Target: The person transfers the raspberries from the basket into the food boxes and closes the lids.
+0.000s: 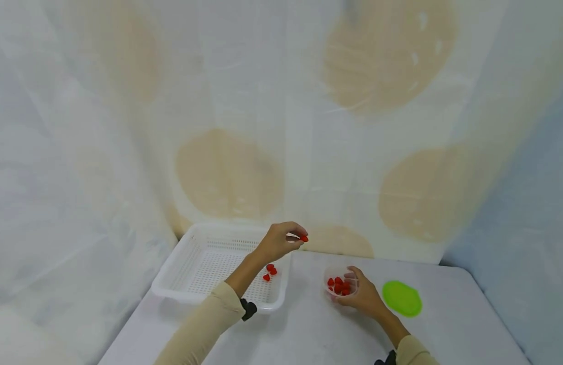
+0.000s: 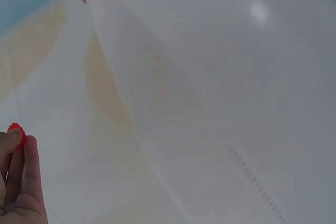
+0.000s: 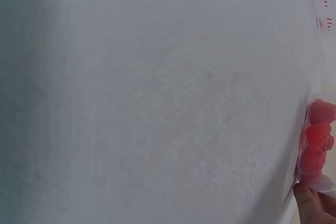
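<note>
On the left of the desk (image 1: 309,334) sat the white perforated basket (image 1: 204,263), with three small red raspberries (image 1: 269,271) lying on its floor near the right wall. My left hand (image 1: 277,242) hung above the basket's right rim, thumb and fingertips pinching one more raspberry (image 1: 304,238); the wrist view showed the same berry (image 2: 17,131) at my fingertips, bright red and bumpy, small enough to be half hidden by the fingers. Because the berry sat just outside the rim line rather than over the mesh, I judged it could drop onto the desk and roll if my pinch loosened there, and a firmer squeeze could crush so soft a fruit. Further right, my right hand (image 1: 364,295) curled round a small clear plastic tub (image 1: 341,286) holding a cluster of raspberries (image 3: 317,140); a light tub like that could tip and spill if I shifted my grip. Rightmost lay a green lid (image 1: 402,298), flat on the desk just beside that hand.
</note>
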